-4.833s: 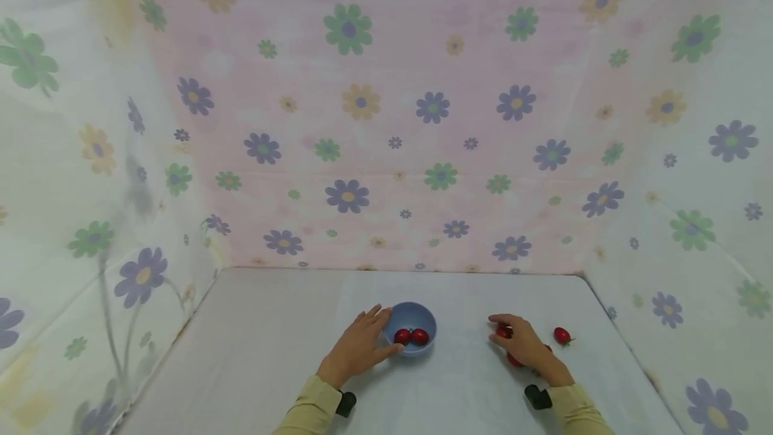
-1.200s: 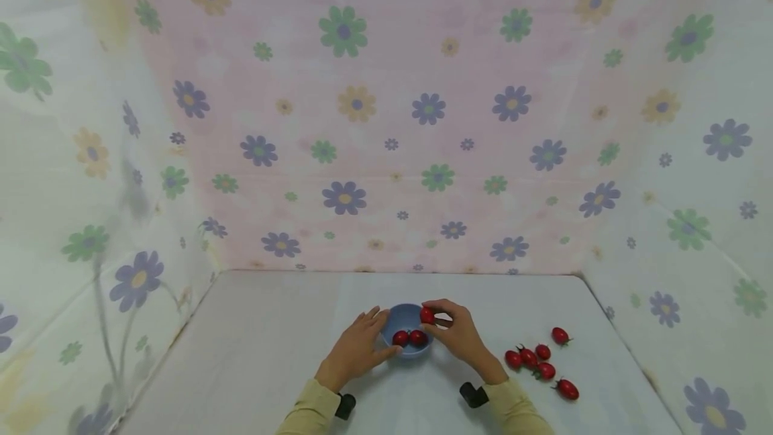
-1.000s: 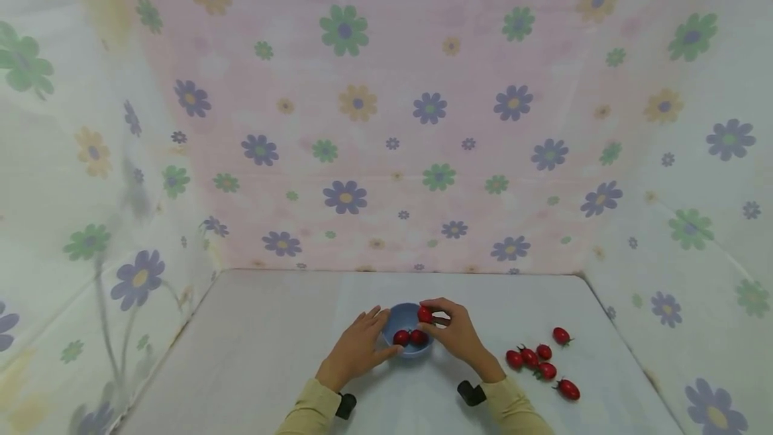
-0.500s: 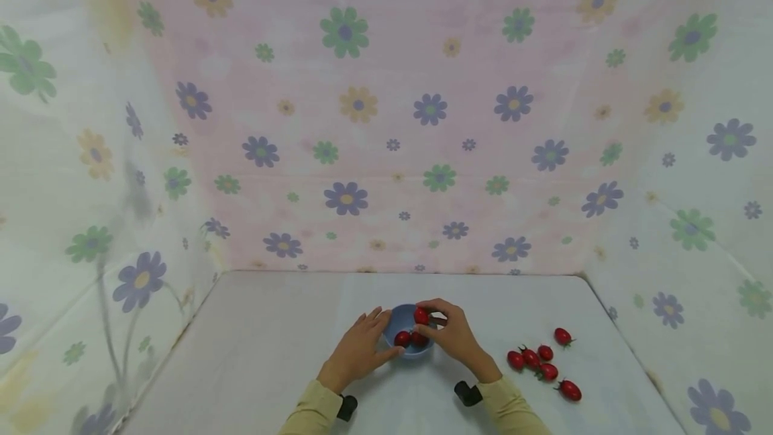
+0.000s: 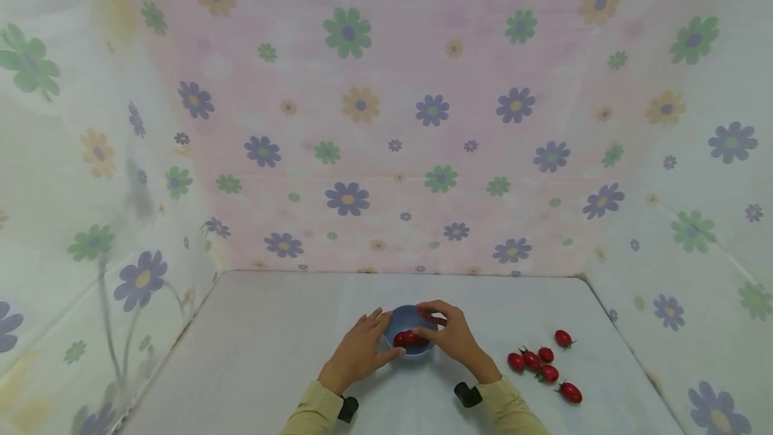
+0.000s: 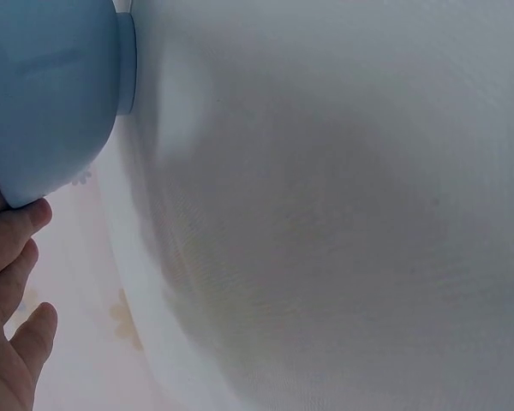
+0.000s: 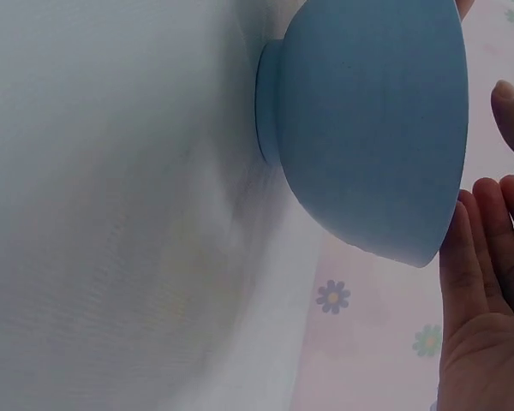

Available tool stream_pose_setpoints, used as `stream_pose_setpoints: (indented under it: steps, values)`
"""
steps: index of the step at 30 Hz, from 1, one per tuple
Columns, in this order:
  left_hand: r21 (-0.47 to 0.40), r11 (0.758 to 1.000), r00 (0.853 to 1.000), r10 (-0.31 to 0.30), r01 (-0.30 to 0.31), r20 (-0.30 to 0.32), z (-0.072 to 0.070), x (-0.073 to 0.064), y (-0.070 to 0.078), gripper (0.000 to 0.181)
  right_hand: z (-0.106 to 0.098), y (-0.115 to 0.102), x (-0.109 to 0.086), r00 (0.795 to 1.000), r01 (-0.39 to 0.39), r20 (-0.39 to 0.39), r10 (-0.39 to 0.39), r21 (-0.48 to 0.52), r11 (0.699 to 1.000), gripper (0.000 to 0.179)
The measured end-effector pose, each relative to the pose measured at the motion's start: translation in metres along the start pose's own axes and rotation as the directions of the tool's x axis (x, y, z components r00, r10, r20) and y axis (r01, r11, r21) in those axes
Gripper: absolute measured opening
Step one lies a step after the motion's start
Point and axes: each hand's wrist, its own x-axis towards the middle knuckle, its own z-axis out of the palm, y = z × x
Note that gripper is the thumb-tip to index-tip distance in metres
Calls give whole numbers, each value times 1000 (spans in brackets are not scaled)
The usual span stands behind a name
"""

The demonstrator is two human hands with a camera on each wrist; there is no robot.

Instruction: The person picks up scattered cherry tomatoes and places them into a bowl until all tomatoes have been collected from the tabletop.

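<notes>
In the head view a small blue bowl point(image 5: 395, 319) stands on the table, with red cherry tomatoes point(image 5: 406, 339) low inside it, slightly blurred. My left hand point(image 5: 356, 349) rests at the bowl's left side, fingertips at the far rim and thumb at the near rim. The left wrist view shows its spread fingers point(image 6: 10, 244) touching the rim. Over the right side of the bowl is my right hand point(image 5: 460, 335), thumb and fingers apart. In the right wrist view its fingers point(image 7: 467, 278) lie fairly straight beside the rim, and nothing shows in its grasp.
Right of the bowl, several cherry tomatoes point(image 5: 531, 359) with green stems lie in a cluster. One tomato point(image 5: 563, 338) sits apart behind them, another tomato point(image 5: 570, 393) in front. A flowered cloth point(image 5: 392, 173) walls in the white table point(image 5: 272, 327) at the back and sides.
My right hand has come from the loose tomatoes to the bowl with a tomato, pinched until half a second ago, and let it go inside. The left hand has stayed at the rim.
</notes>
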Motion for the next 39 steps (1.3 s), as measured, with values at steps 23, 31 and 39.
stream_pose_setpoints:
  steps: [23, 31, 39]
  values:
    - [3, 1000, 1000, -23, 23, 18, 2, 1, -1, 88, -14, 12, -25, 999, -21, -46, 20, -27, 999, 43]
    - [2, 1000, 999, -22, 22, 29, 1, 1, -1, 89, -29, 24, -57, 990, -107, -97, 101, -61, 992, 43]
    - [0, 1000, 999, -18, 18, 35, 1, 1, 0, 90, -56, 22, -94, 930, -358, -157, 333, -171, 918, 44]
